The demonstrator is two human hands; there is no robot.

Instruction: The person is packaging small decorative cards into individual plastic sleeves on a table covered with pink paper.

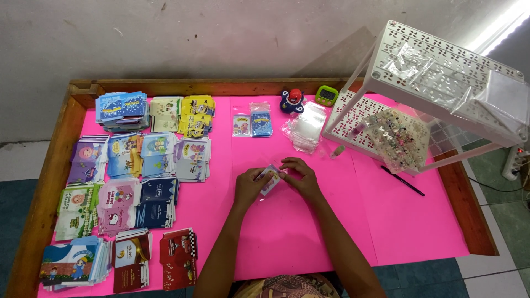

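Observation:
Both of my hands meet over the middle of the pink table top (298, 232). My left hand (249, 186) and my right hand (300, 175) together pinch a small printed envelope in a clear sleeve (270, 177), held just above the surface. Beyond the hands lie two small filled clear packets (252, 122) and a loose pile of empty clear plastic sleeves (306, 128).
Several stacks of colourful printed envelopes (127, 176) cover the left part of the table. A white perforated plastic rack (441, 77) stands at the right with a bag of small trinkets (398, 138). A black pen (402, 180), a green timer (327, 95) and a small toy (292, 100) lie nearby. A wooden rim (55, 165) frames the table.

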